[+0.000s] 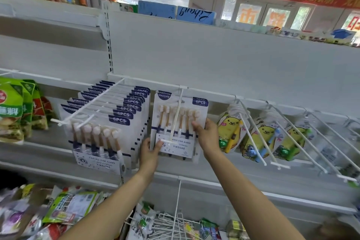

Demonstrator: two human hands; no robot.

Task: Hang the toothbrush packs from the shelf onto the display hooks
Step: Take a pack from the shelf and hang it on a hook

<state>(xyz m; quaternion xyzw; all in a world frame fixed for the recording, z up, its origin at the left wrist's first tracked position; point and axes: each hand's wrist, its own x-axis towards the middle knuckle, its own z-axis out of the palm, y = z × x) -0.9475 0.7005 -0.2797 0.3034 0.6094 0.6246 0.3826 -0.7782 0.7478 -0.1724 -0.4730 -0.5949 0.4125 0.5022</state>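
Shelving [224, 60] in white metal fills the view, with a rail of long hooks across the middle. At nine o'clock a full row of toothbrush packs [101, 126] hangs on one hook [87, 101]. At centre, another toothbrush pack [178, 124] hangs on the middle hook [176, 117], which runs down its front. The left hand [149, 151] pinches this pack's lower left corner, thumb on the front. The right hand [206, 134] grips its right edge, fingers curled onto the front. At three o'clock, yellow bear packs [259, 134] hang on further hooks. Green bags [13, 109] hang at the far nine o'clock edge.
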